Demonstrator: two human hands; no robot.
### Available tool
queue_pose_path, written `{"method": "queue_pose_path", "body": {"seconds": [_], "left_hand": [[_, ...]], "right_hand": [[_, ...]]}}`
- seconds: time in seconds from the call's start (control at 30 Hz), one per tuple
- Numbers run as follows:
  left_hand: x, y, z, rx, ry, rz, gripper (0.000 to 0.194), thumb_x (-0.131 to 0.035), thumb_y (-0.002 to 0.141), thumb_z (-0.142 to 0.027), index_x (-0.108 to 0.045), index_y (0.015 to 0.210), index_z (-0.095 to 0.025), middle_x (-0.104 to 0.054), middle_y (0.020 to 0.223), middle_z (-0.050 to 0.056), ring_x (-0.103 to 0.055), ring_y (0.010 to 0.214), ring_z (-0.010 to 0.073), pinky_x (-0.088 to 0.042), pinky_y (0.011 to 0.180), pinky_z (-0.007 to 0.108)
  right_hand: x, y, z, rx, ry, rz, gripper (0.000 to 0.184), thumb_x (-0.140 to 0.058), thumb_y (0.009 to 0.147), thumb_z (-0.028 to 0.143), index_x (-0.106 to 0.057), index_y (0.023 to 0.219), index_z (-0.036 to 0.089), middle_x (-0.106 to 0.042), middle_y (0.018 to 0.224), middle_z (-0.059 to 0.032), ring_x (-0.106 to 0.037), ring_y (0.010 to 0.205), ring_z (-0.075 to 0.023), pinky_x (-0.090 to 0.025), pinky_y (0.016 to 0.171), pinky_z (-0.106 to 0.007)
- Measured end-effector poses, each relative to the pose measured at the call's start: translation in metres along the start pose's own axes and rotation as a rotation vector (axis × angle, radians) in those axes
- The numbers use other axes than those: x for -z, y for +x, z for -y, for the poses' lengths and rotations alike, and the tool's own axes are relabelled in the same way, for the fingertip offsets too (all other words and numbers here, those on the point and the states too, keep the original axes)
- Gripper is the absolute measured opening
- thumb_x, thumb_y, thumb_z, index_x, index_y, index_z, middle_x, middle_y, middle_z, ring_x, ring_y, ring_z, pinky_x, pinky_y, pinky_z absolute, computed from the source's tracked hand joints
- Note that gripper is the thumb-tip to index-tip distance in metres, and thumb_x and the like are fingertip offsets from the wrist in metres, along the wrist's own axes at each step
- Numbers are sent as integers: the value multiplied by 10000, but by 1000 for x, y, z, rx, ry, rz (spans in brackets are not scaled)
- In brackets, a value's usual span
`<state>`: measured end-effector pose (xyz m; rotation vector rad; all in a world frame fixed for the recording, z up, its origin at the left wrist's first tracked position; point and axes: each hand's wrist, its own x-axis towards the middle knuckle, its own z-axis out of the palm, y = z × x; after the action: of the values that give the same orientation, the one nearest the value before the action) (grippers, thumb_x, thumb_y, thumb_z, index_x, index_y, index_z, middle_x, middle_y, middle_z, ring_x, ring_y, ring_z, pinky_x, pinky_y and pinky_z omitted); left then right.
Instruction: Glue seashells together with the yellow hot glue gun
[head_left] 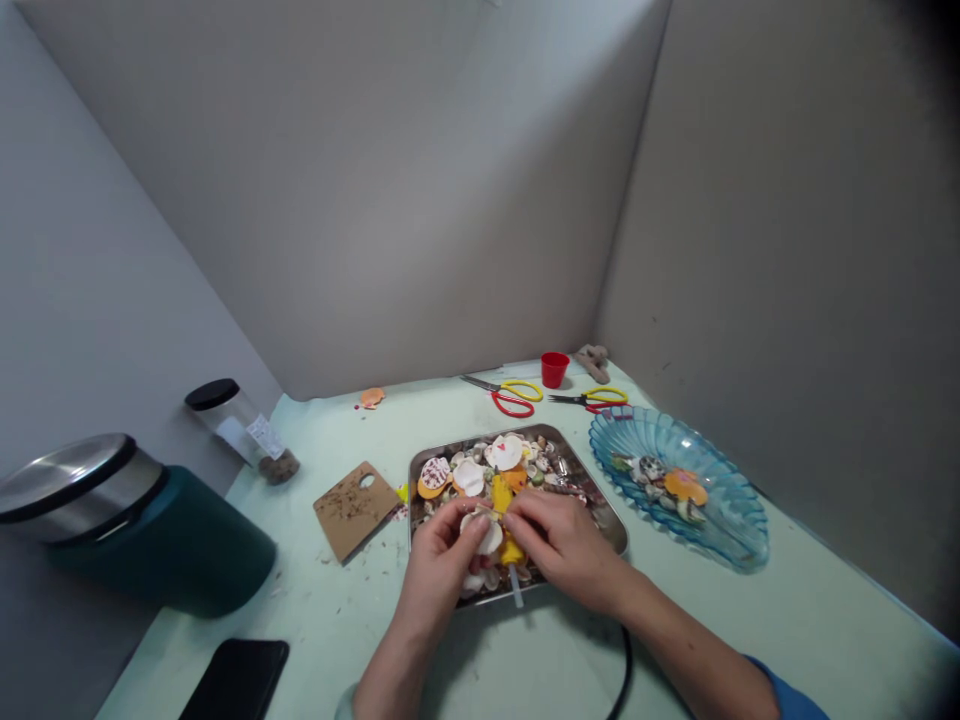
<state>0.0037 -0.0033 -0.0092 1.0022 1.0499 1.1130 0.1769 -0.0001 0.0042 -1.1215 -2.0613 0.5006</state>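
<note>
My left hand is closed on a white, petal-shaped piece, pinched between thumb and fingers. Right beside it, the fingertips of my right hand are pinched together; what they hold is too small to make out. Both hands are over a metal tray filled with small shells. Under my fingers lies a yellow glue gun, partly hidden, with a pale glue stick poking out toward me. White flower-shaped pieces and a speckled round piece rest on the shells.
A blue scalloped dish with shells stands right. Behind the tray are two scissors and a red cup. At left are a brown card, a jar, a green bottle and a phone. A black cord runs frontward.
</note>
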Motion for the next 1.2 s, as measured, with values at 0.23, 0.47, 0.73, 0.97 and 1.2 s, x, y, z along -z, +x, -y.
{"method": "queue_pose_path", "body": {"seconds": [0.23, 0.47, 0.73, 0.97, 1.2], "left_hand": [[2, 0, 1, -16, 35, -2, 411, -796, 685, -474, -667, 886, -139, -622, 656, -12, -494, 479, 77, -398, 456, 186], [2, 1, 2, -24, 56, 20, 412, -771, 707, -500, -648, 866, -140, -607, 612, -20, -481, 460, 73, -376, 446, 176], [1, 0, 3, -9, 19, 12, 413, -802, 682, -462, -652, 896, -142, -606, 631, -29, -478, 470, 68, -392, 455, 177], [3, 2, 5, -10, 36, 25, 391, -751, 750, -464, -655, 952, -143, -627, 674, -14, -501, 491, 77, -411, 469, 184], [3, 1, 4, -13, 13, -5, 392, -762, 736, -472, -648, 923, -147, -623, 663, -20, -507, 490, 74, -420, 459, 171]], "right_hand": [[2, 1, 1, -31, 46, 32, 324, -451, 953, 226, -459, 629, 204, -528, 625, 8, -511, 599, -144, -337, 582, -260], [3, 0, 2, -63, 67, 53, 309, -467, 931, 221, -457, 623, 200, -530, 617, 10, -510, 593, -140, -324, 578, -255], [1, 2, 1, -87, 41, 44, 309, -454, 929, 224, -428, 621, 205, -523, 615, 9, -505, 595, -140, -306, 576, -252], [-2, 0, 0, -43, -8, 10, 325, -458, 942, 216, -416, 620, 205, -517, 611, 12, -502, 588, -138, -303, 577, -257], [-8, -2, -6, 65, -74, -38, 298, -456, 989, 245, -512, 700, 199, -565, 666, 0, -527, 632, -151, -340, 622, -271]]}}
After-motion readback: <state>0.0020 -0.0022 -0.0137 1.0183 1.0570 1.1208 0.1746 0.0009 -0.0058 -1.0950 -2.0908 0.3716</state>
